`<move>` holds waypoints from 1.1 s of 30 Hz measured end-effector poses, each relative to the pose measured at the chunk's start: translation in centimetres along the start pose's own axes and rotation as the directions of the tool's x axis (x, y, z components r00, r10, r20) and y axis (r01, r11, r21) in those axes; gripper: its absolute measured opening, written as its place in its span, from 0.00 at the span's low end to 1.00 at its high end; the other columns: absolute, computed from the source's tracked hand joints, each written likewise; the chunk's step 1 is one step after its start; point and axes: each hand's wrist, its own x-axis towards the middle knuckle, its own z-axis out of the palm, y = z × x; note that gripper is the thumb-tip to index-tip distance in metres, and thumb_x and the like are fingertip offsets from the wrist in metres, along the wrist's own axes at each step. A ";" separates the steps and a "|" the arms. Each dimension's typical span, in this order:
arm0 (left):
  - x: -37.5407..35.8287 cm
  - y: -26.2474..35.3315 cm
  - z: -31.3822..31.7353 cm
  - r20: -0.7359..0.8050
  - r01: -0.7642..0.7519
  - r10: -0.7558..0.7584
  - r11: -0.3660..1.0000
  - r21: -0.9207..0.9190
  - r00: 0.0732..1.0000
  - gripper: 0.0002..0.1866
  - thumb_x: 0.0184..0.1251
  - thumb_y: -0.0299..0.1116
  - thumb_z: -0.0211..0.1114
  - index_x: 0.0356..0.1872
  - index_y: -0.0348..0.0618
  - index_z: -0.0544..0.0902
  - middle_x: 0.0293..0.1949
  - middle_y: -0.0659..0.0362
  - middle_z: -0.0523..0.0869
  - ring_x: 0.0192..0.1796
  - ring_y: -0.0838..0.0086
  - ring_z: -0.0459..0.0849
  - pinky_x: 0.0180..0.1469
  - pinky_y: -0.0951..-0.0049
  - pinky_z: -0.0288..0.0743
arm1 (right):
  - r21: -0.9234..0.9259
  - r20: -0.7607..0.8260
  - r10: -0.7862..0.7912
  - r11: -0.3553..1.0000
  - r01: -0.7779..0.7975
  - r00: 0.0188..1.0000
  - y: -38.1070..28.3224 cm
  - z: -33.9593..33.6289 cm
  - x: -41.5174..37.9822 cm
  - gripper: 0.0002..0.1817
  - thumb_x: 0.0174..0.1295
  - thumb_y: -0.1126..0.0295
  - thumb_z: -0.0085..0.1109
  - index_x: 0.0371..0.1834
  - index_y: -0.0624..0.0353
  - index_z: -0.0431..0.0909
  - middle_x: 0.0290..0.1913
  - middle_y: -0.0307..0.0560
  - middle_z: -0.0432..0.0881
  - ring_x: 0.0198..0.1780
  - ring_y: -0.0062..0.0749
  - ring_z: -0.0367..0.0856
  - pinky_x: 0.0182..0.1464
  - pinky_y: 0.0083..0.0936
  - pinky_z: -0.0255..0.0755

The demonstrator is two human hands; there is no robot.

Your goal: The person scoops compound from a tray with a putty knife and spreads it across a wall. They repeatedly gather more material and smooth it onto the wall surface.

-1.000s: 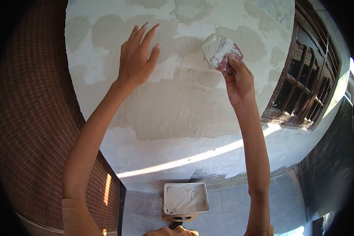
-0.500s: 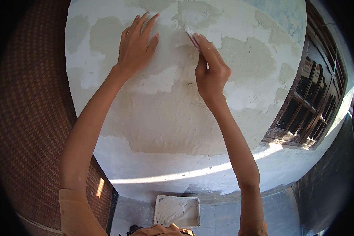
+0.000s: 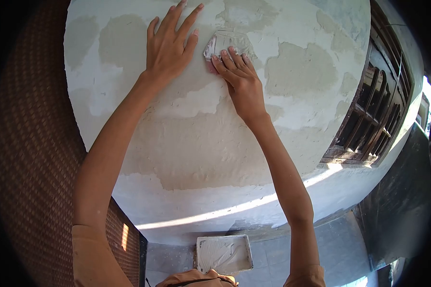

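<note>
Plaster [image 3: 210, 148] is lying in grey-beige patches over the white wall [image 3: 143, 196], a sunlit stripe [image 3: 232, 209] crossing it low down. My right hand [image 3: 244, 86] is gripping a smeared scraper [image 3: 216, 44] against the upper wall; my left hand [image 3: 167, 50] is holding only its fingers apart. Woven panelling [image 3: 33, 143] is standing left, a dark-framed window [image 3: 368, 115] right, a paste tray [image 3: 223, 237] below.

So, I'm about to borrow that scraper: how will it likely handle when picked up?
The scraper is probably light, since the fingers of the right hand span much of it. Whitish paste coats its face, so it may feel slippery. Being flat, it seems unlikely to roll.
</note>
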 end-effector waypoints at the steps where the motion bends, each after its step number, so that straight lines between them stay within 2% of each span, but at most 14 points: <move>1: 0.0 -0.1 0.0 -0.015 -0.016 0.016 1.000 -0.008 1.000 0.35 0.68 0.34 0.54 0.77 0.49 0.58 0.77 0.45 0.55 0.77 0.52 0.56 0.75 0.43 0.45 | 0.003 0.025 0.010 1.000 -0.010 1.000 -0.2 -0.2 -0.1 0.26 0.58 0.82 0.56 0.61 0.50 0.81 0.62 0.48 0.80 0.69 0.42 0.73 0.72 0.44 0.64; 8: 0.2 -0.1 -0.3 0.010 -0.022 0.022 1.000 0.012 1.000 0.33 0.70 0.36 0.54 0.76 0.50 0.59 0.77 0.45 0.55 0.77 0.53 0.57 0.76 0.44 0.45 | 0.043 0.116 0.028 0.999 -0.033 0.993 -2.0 -2.7 -3.3 0.26 0.56 0.83 0.59 0.59 0.51 0.82 0.60 0.47 0.82 0.67 0.42 0.74 0.71 0.44 0.65; 11: 0.2 -0.5 0.2 -0.015 -0.044 0.045 0.999 0.028 0.999 0.33 0.69 0.35 0.55 0.75 0.47 0.61 0.75 0.46 0.59 0.76 0.55 0.58 0.75 0.46 0.46 | 0.049 0.002 -0.070 0.996 0.070 0.998 -2.3 -5.8 -1.4 0.26 0.56 0.86 0.59 0.58 0.52 0.82 0.53 0.48 0.85 0.59 0.41 0.82 0.62 0.37 0.75; 13: 0.3 -0.9 0.8 -0.168 -0.122 0.131 0.991 0.062 0.977 0.27 0.73 0.39 0.53 0.73 0.55 0.67 0.73 0.53 0.66 0.73 0.61 0.65 0.72 0.53 0.53 | 0.190 -0.251 0.261 0.958 -0.217 0.932 -2.4 -6.6 0.6 0.26 0.57 0.88 0.58 0.58 0.53 0.82 0.46 0.50 0.88 0.47 0.37 0.88 0.48 0.29 0.81; 14: 0.3 -0.9 0.9 -0.172 -0.122 0.132 0.990 0.064 0.976 0.27 0.73 0.39 0.53 0.73 0.55 0.67 0.73 0.53 0.66 0.73 0.61 0.65 0.72 0.53 0.53 | 0.220 -0.414 0.241 0.962 -0.160 0.878 -1.1 -5.6 2.3 0.23 0.61 0.86 0.57 0.58 0.53 0.82 0.42 0.54 0.88 0.37 0.33 0.89 0.39 0.23 0.80; 16: 0.4 -0.8 0.9 -0.191 -0.101 0.112 0.993 0.062 0.975 0.26 0.72 0.39 0.54 0.72 0.57 0.69 0.72 0.54 0.67 0.72 0.62 0.67 0.71 0.55 0.54 | 0.435 -0.243 0.514 0.816 -0.381 0.823 -1.3 -5.7 5.0 0.21 0.61 0.82 0.59 0.59 0.56 0.81 0.41 0.57 0.88 0.36 0.35 0.88 0.41 0.24 0.79; 20: 1.2 -1.1 1.1 -0.224 -0.065 0.090 0.991 0.117 0.970 0.27 0.72 0.39 0.55 0.72 0.57 0.69 0.71 0.56 0.69 0.72 0.62 0.68 0.70 0.55 0.55 | 0.347 -0.303 0.474 0.863 -0.367 0.827 1.8 -4.2 7.1 0.21 0.61 0.79 0.59 0.59 0.59 0.80 0.39 0.58 0.88 0.35 0.38 0.88 0.43 0.25 0.78; 22: 1.2 -1.4 0.9 -0.206 -0.084 0.103 0.992 0.096 0.973 0.27 0.71 0.39 0.55 0.72 0.57 0.69 0.70 0.58 0.71 0.72 0.63 0.68 0.70 0.56 0.55 | 0.257 -0.360 0.555 0.832 -0.492 0.750 3.0 -6.1 7.6 0.21 0.61 0.78 0.57 0.59 0.61 0.80 0.38 0.59 0.88 0.35 0.41 0.88 0.46 0.28 0.78; 24: 1.2 -1.4 0.8 -0.196 -0.083 0.102 0.991 0.102 0.975 0.27 0.71 0.40 0.55 0.72 0.57 0.69 0.70 0.58 0.71 0.72 0.64 0.68 0.70 0.56 0.55 | 0.268 -0.413 0.548 0.836 -0.478 0.727 2.6 -6.8 8.3 0.20 0.61 0.78 0.56 0.58 0.63 0.80 0.37 0.60 0.88 0.35 0.41 0.88 0.47 0.28 0.77; 26: 1.3 -1.2 0.6 -0.185 -0.081 0.100 0.991 0.104 0.978 0.28 0.71 0.40 0.55 0.72 0.56 0.69 0.70 0.58 0.72 0.72 0.64 0.67 0.70 0.57 0.55 | 0.390 -0.347 0.629 0.771 -0.503 0.695 1.2 -6.3 9.2 0.20 0.61 0.78 0.57 0.58 0.64 0.80 0.37 0.61 0.87 0.35 0.42 0.88 0.47 0.29 0.77; 27: 1.2 -1.1 0.6 -0.180 -0.064 0.085 0.991 0.120 0.980 0.28 0.71 0.40 0.55 0.72 0.56 0.69 0.70 0.59 0.72 0.72 0.65 0.67 0.69 0.57 0.55 | 0.367 -0.299 0.608 0.785 -0.500 0.735 0.8 -5.0 9.4 0.21 0.62 0.70 0.61 0.61 0.56 0.81 0.38 0.54 0.89 0.37 0.31 0.86 0.49 0.27 0.76; 28: 1.2 -1.0 0.6 -0.173 -0.051 0.074 0.989 0.135 0.982 0.28 0.71 0.41 0.55 0.72 0.56 0.69 0.70 0.60 0.71 0.72 0.66 0.68 0.69 0.58 0.55 | 0.317 -0.253 0.578 0.807 -0.497 0.776 0.5 -4.1 9.6 0.21 0.62 0.70 0.61 0.60 0.55 0.81 0.38 0.54 0.89 0.37 0.33 0.86 0.53 0.28 0.74; 30: 1.2 -1.2 0.8 -0.179 -0.057 0.080 0.989 0.134 0.981 0.28 0.71 0.41 0.55 0.73 0.57 0.68 0.70 0.60 0.71 0.72 0.67 0.67 0.69 0.59 0.55 | 0.209 -0.226 0.611 0.791 -0.574 0.759 1.2 -4.3 10.0 0.21 0.62 0.71 0.61 0.60 0.57 0.81 0.38 0.55 0.89 0.36 0.33 0.86 0.49 0.27 0.76; 33: 1.0 -1.4 1.2 -0.200 -0.043 0.070 0.990 0.134 0.977 0.29 0.71 0.40 0.55 0.73 0.57 0.68 0.70 0.62 0.71 0.72 0.68 0.67 0.68 0.60 0.55 | 0.307 -0.458 0.575 0.818 -0.487 0.677 3.4 -5.8 9.6 0.20 0.63 0.72 0.61 0.60 0.60 0.81 0.39 0.54 0.89 0.33 0.26 0.85 0.43 0.23 0.77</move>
